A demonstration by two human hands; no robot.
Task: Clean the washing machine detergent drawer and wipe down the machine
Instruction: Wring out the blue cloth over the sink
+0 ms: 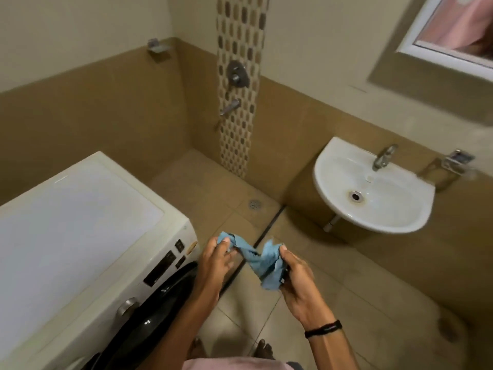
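A: What fills most of the view?

B: The white washing machine [80, 222], at the lower left, standing on the tan tiled floor [360, 289]. Its flat top is bare. Its dark round door [160, 303] faces the person, with a silver knob [128, 305] and a black control panel [162, 265] above it.

A: Any brand or wording on that panel?

B: There are markings and a small round sticker [191, 247], but all of it is too blurred to read.

A: Next in size?

B: A white wall sink [400, 225] to the right, well apart from the machine, with a chrome tap [382, 156] at its back edge. A white-framed mirror [416, 53] hangs at the upper right.

A: And the hands?

B: Both are held over the floor, just right of the machine's front corner. The left hand [216, 260] pinches one end of a blue cloth [262, 259] between thumb and fingers [225, 243]. The right hand [296, 276] grips the other end, thumb on top and fingers curled under. The cloth runs twisted between them and touches neither machine nor sink.

A: Smaller things?

B: A black wristband [322, 329] on the right wrist, its lettering unreadable. A shower mixer [236, 74] and spout [230, 106] sit on the patterned tile strip, and a floor drain [254, 204] lies below.
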